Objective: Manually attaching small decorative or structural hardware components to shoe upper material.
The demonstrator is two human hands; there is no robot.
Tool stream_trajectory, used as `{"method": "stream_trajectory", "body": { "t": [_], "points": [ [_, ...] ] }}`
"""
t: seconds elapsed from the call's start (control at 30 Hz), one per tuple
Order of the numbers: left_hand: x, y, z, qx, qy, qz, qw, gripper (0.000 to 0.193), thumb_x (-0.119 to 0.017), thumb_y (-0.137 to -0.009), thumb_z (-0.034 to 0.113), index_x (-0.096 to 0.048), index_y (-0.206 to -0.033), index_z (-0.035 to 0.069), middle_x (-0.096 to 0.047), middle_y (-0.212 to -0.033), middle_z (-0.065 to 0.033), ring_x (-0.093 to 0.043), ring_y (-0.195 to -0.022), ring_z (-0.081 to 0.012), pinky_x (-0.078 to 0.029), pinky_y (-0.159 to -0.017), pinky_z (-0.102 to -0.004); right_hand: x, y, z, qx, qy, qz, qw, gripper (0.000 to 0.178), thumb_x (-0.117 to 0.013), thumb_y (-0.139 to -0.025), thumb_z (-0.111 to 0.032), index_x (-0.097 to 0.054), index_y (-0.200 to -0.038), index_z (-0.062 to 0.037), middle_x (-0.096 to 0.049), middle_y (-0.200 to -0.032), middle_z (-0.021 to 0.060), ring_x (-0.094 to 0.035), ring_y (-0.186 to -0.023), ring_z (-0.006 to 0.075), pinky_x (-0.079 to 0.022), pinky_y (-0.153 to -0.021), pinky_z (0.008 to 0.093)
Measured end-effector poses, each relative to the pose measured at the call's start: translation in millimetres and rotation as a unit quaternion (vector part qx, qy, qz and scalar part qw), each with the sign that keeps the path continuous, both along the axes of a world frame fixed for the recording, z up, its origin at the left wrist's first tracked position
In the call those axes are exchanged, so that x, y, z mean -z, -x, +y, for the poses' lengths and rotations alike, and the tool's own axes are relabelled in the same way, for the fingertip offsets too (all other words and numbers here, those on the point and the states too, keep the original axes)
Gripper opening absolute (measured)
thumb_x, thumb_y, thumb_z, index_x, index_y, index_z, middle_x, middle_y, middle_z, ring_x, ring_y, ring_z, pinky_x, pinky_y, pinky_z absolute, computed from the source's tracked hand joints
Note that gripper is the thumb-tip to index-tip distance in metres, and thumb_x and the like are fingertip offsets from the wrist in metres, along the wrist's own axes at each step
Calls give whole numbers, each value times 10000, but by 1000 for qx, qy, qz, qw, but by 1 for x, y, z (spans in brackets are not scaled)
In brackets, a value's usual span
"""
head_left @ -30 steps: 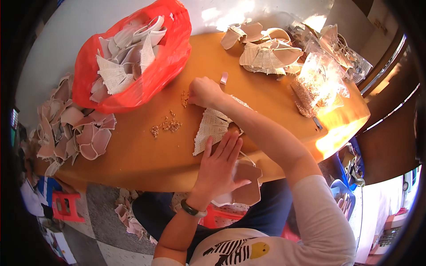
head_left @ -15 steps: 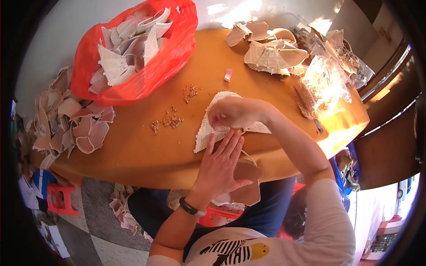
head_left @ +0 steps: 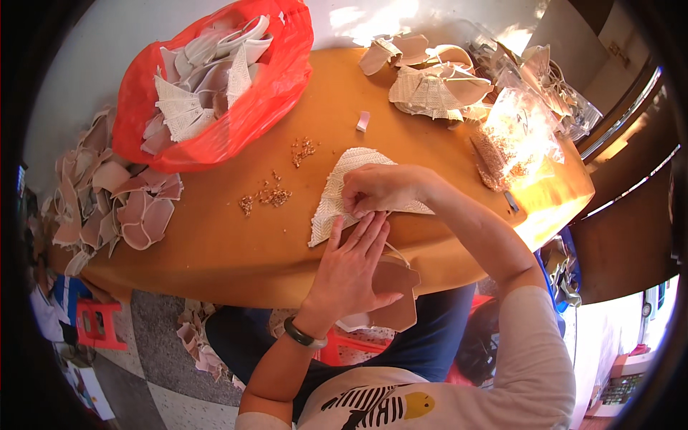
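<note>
A cream piece with a woven-looking, patterned surface [head_left: 335,188] lies spread at the table's front edge. Over its middle, my right hand [head_left: 378,188] is closed with fingertips pressed together; whatever they grip is hidden. My left hand [head_left: 352,265] lies flat with fingers stretched out, their tips at the piece's lower edge, close under the right hand. A pinkish-beige panel [head_left: 398,287] with a thin strap hangs below the edge beside my left thumb. Small gold-coloured bits lie in two loose heaps, one nearer [head_left: 274,196] and one farther [head_left: 302,150], left of the piece.
A red plastic bag [head_left: 279,107] full of similar cream pieces stands at the far left. Beige pieces [head_left: 147,215] are heaped at the left edge, more [head_left: 441,89] at the far right. A clear bag of gold bits [head_left: 494,154] and a small pink-white strip [head_left: 363,121] also lie on the table [head_left: 208,251].
My right hand, blurred before, has come down slightly closer to the left fingertips and is now sharp. The left hand stays flat. The whole view has shifted slightly.
</note>
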State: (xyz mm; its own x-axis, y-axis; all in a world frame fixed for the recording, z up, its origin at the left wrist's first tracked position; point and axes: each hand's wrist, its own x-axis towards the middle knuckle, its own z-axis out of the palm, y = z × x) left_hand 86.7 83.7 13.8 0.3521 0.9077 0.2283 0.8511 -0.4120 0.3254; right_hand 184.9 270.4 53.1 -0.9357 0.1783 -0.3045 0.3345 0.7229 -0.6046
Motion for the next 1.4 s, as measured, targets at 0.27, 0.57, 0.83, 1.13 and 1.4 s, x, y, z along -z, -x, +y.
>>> {"method": "stream_trajectory", "body": {
  "t": [0.27, 0.57, 0.83, 1.13, 1.4],
  "points": [
    [0, 1, -1, -4, 1, -5, 1000, 1036, -736, -661, 582, -388, -1421, -32, -321, -1531, -156, -244, -1452, -247, -108, -1184, -534, -8, 7, -11, 68, -60, 20, 996, 159, -738, -723, -101, -626, -799, -19, -613, -806, 89, -610, -816, 241, -493, -687, 360],
    [7, -2, 1, -7, -38, 20, 999, 875, -667, -768, 548, -424, -1403, -3, -322, -1539, -157, -269, -1447, -255, -147, -1164, -526, -16, 11, -10, 68, -75, -16, 995, 187, -761, -684, -135, -646, -757, -7, -653, -731, 95, -649, -694, 234, -513, -589, 352],
    [25, -1, 2, -13, -169, -19, 985, 267, -613, -832, 157, -679, -1086, 110, -625, -1220, -62, -527, -1232, -238, -345, -1056, -496, -5, -40, 22, 147, 262, 210, 931, 232, -722, -891, -201, -654, -1005, -10, -656, -853, -12, -630, -778, 117, -528, -721, 274],
    [-149, 78, 33, 14, -263, -56, 963, 200, -623, -769, 4, -723, -932, 62, -716, -941, -78, -700, -868, -249, -577, -745, -349, -64, -126, 79, 432, 183, 367, 803, 168, -720, -887, -208, -656, -908, -55, -635, -792, -8, -593, -695, 65, -520, -636, 222],
    [-282, 259, 151, -191, -444, 48, 874, 218, -591, -896, 124, -687, -1048, 2, -698, -987, -175, -673, -891, -339, -526, -779, -381, -82, -111, 155, 445, -25, 389, 806, 167, -736, -839, -143, -696, -889, 11, -666, -740, 45, -593, -614, 94, -500, -563, 245]
  ]
}}
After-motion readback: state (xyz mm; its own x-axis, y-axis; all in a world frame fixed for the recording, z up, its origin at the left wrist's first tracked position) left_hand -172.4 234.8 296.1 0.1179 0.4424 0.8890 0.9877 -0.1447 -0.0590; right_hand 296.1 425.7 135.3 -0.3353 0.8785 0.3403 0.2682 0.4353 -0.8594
